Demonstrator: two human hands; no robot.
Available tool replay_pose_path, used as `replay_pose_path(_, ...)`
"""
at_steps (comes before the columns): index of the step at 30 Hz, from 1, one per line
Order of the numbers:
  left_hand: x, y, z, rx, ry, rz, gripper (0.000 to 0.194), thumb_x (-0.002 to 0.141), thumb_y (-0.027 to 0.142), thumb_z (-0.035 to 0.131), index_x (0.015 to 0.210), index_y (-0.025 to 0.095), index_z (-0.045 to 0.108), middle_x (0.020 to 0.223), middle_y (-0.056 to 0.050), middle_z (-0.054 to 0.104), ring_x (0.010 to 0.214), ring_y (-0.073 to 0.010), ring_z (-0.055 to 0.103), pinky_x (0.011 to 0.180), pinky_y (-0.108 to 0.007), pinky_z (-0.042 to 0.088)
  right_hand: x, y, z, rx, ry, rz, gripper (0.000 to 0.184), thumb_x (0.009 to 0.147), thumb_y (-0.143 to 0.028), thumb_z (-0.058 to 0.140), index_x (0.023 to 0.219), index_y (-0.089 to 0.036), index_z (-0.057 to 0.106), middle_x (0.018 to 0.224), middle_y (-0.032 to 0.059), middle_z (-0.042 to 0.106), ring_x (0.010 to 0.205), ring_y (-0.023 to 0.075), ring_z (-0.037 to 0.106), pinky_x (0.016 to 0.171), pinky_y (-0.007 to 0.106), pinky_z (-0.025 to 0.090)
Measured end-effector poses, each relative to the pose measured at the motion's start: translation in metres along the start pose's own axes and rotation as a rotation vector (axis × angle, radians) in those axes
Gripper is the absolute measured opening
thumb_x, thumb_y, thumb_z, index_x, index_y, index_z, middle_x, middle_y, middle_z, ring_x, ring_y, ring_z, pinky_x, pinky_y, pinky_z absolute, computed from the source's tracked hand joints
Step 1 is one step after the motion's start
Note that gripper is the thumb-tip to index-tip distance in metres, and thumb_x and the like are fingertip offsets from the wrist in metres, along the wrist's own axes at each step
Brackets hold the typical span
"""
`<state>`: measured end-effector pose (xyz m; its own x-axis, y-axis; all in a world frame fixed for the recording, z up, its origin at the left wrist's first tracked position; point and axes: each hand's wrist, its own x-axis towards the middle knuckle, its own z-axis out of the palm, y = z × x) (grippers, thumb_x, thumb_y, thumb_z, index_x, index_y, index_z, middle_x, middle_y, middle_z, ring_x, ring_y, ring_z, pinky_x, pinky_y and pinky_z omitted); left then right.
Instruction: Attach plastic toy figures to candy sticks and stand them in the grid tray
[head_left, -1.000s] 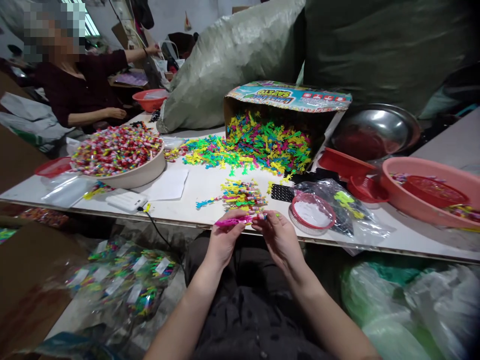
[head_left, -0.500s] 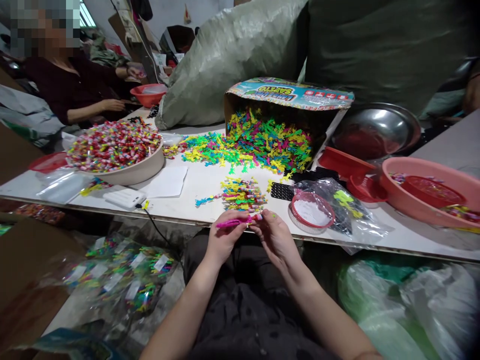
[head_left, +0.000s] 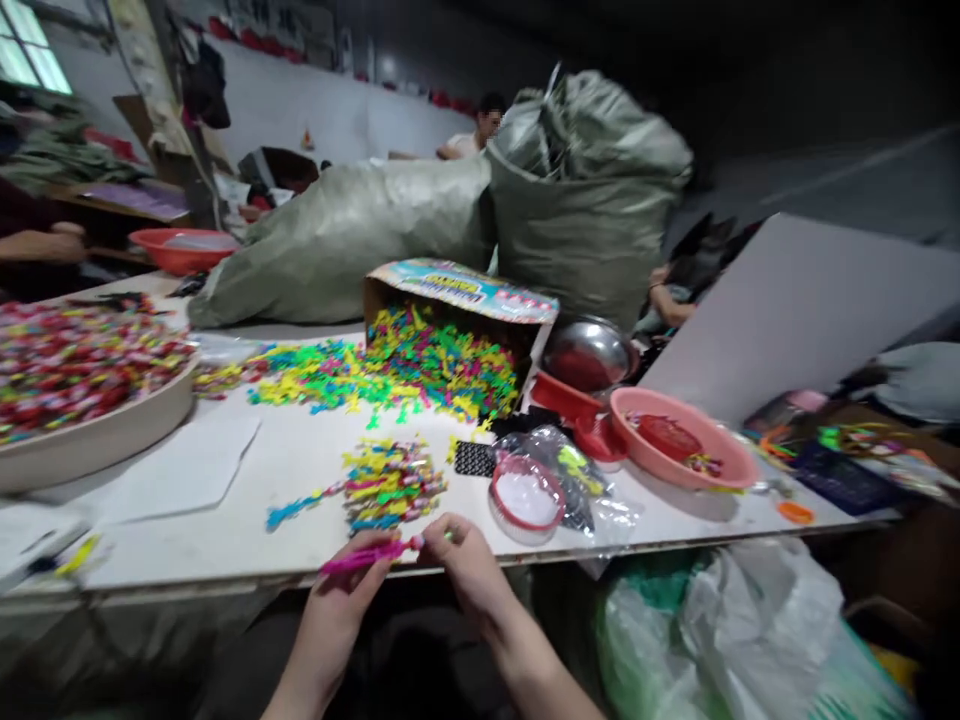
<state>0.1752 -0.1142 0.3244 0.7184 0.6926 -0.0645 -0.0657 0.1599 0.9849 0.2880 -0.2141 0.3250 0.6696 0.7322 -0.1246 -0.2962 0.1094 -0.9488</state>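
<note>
Both my hands meet at the near edge of the white table. My left hand pinches a thin pink plastic toy piece that sticks out to the left. My right hand is closed on the same piece at its right end. Just beyond my fingers lies a small heap of assembled colourful pieces. Farther back, a tipped cardboard box spills a spread of green, yellow and pink plastic figures.
A beige basin of wrapped candies stands at left. A small red-rimmed dish, a clear bag, red trays, a pink basin and a steel bowl sit at right. Large green sacks stand behind; other people sit around.
The view swung up and to the right, showing more of the room and table's right end. My hands stayed together on the pink piece at the table edge.
</note>
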Motion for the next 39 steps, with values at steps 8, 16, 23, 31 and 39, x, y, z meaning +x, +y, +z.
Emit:
replay_pose_path(8, 0.015, -0.025, 0.001, -0.075, 0.010, -0.190, 0.067, 0.059, 0.044, 0.070, 0.116, 0.015, 0.050, 0.099, -0.008, 0.065, 0.095, -0.0224, 0.060, 0.086, -0.033, 0.045, 0.017, 0.029, -0.036, -0.635, 0.035, -0.224, 0.023, 0.063, -0.040, 0.071, 0.070, -0.019, 0.067, 0.066, 0.0014, 0.062, 0.067, 0.0162, 0.056, 0.066, 0.027, 0.041)
replay_pose_path(16, 0.007, -0.046, -0.028, -0.083, 0.174, -0.308, 0.049, 0.072, 0.039, 0.058, 0.115, 0.015, 0.052, 0.097, -0.008, 0.064, 0.072, -0.0119, 0.060, 0.068, -0.024, 0.046, 0.044, 0.069, -0.048, -1.081, 0.066, -0.430, 0.025, 0.078, -0.045, 0.056, 0.075, -0.022, 0.066, 0.082, 0.0035, 0.064, 0.084, 0.0201, 0.053, 0.079, 0.034, 0.030)
replay_pose_path(23, 0.028, -0.059, -0.080, 0.171, 0.404, 0.109, 0.030, 0.072, 0.039, 0.049, 0.086, 0.014, 0.059, 0.072, -0.004, 0.062, 0.066, -0.0152, 0.058, 0.069, -0.029, 0.048, 0.053, 0.075, -0.038, -1.244, 0.228, -0.528, 0.036, 0.077, -0.055, 0.051, 0.075, -0.022, 0.064, 0.080, 0.0033, 0.061, 0.081, 0.0213, 0.050, 0.073, 0.033, 0.027)
replay_pose_path(31, 0.120, -0.037, -0.147, 0.809, 0.519, 0.392, 0.027, 0.074, 0.017, 0.037, 0.088, 0.017, 0.060, 0.087, -0.007, 0.063, 0.090, -0.0210, 0.054, 0.086, -0.037, 0.041, 0.060, 0.073, -0.030, -1.241, 0.317, -0.530, 0.038, 0.072, -0.056, 0.057, 0.082, -0.019, 0.060, 0.082, 0.0052, 0.062, 0.082, 0.0248, 0.051, 0.072, 0.034, 0.028)
replay_pose_path(39, 0.134, -0.043, -0.165, 0.890, 0.552, 0.363, 0.026, 0.076, 0.019, 0.039, 0.089, 0.018, 0.061, 0.091, -0.006, 0.062, 0.093, -0.0225, 0.049, 0.090, -0.040, 0.035, 0.146, -0.012, 0.019, -1.132, 0.141, -0.696, 0.028, 0.083, -0.038, 0.042, 0.076, -0.017, 0.060, 0.075, 0.0050, 0.061, 0.075, 0.0192, 0.053, 0.072, 0.031, 0.035)
